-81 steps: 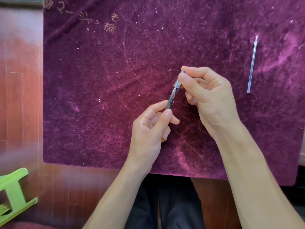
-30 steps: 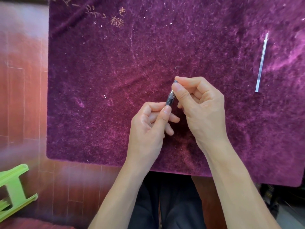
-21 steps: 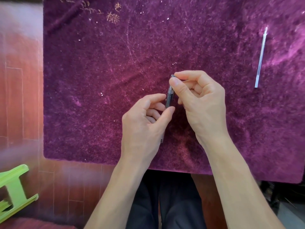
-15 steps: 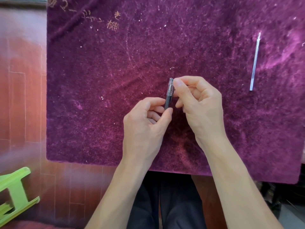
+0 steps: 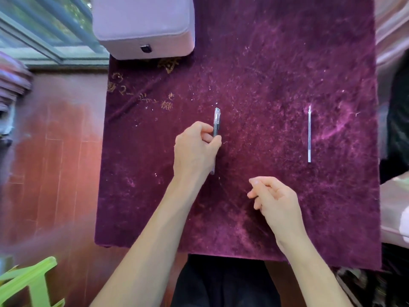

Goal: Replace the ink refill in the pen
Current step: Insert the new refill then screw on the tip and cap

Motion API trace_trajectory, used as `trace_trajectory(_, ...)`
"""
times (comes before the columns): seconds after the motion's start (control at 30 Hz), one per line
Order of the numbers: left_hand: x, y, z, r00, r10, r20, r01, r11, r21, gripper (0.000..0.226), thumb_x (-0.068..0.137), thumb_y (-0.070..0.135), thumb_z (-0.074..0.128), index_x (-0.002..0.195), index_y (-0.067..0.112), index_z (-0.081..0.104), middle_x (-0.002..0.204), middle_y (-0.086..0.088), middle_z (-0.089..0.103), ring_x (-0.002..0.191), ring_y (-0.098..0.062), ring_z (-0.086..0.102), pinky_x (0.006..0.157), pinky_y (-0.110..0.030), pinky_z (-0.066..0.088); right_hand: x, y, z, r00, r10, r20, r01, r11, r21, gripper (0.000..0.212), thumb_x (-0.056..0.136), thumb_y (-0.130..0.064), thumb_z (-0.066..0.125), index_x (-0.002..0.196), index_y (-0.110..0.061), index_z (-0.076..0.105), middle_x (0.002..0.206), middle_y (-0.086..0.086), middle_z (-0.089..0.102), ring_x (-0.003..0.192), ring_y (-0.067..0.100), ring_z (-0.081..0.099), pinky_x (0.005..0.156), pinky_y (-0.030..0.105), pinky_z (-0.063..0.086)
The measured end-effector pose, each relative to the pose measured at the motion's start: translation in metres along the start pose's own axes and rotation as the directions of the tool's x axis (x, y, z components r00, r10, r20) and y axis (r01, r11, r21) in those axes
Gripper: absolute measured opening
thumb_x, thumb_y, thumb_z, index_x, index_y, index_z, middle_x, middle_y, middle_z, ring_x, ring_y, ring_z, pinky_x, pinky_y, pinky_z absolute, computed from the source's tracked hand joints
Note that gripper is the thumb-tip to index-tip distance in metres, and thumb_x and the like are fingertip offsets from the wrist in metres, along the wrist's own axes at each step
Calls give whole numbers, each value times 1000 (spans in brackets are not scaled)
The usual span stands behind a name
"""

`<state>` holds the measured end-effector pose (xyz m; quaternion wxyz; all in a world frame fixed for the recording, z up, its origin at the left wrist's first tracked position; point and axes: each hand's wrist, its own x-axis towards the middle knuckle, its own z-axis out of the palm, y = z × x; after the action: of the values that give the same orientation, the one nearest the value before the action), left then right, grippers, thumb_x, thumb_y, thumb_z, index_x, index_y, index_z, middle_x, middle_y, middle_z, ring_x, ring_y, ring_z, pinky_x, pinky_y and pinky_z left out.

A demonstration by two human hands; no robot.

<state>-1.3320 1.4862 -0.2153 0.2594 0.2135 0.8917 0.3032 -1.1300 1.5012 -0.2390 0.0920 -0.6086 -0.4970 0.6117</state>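
Observation:
My left hand point(image 5: 195, 149) grips a clear pen point(image 5: 216, 120) with a dark grip; the capped end points away from me and the rear end pokes out below the palm. The pen lies low over the purple velvet cloth point(image 5: 254, 85). My right hand point(image 5: 274, 200) hovers apart from the pen, nearer to me, fingers loosely curled with nothing in them. A thin clear ink refill point(image 5: 309, 134) lies alone on the cloth at the right, tip pointing away.
A pale lilac box point(image 5: 143, 27) stands at the cloth's far left corner. Red wooden floor point(image 5: 55, 162) lies left of the table, with a green stool point(image 5: 28, 284) at the bottom left. A window point(image 5: 44, 29) is at the far left.
My right hand has let go of the pen and drawn back toward me. My left hand has carried the pen away from me. The view has pulled back, showing the box and window.

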Motion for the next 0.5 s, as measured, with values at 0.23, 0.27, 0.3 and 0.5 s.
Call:
trace_trajectory(0.23,25,0,10,998,-26,-49,30,997,73,22,87,26,72,109,20,72,85,9,72,80,-11,68,82,-30,56,-3,7,-4,1000,22,6,-22,1000,-7,15,100,-37,70,88,-35,79,69,-8,74,55,-3,58,66,25,48)
trace_trajectory(0.27,26,-2,11,998,-26,-57,30,997,75,23,88,26,72,109,19,72,85,9,72,80,-11,68,82,-29,56,-3,7,-4,1000,26,3,-26,1000,-10,15,100,-37,70,88,-35,79,68,-8,74,55,-3,58,66,25,49)
trace_trajectory(0.3,26,-4,13,998,-24,-64,28,997,73,24,87,26,73,110,19,72,85,8,72,80,-12,69,83,-31,56,-2,8,-4,1000,26,-3,-26,1000,-11,15,99,-37,70,88,-34,79,68,-8,74,55,-3,59,66,25,49)
trace_trajectory(0.5,26,-8,17,996,-5,-90,9,999,40,27,86,28,76,110,17,72,84,6,73,81,-14,71,85,-36,58,-2,10,-3,1000,17,-8,-18,999,-30,14,99,-40,69,89,-37,79,71,-8,75,57,-3,61,62,22,49)
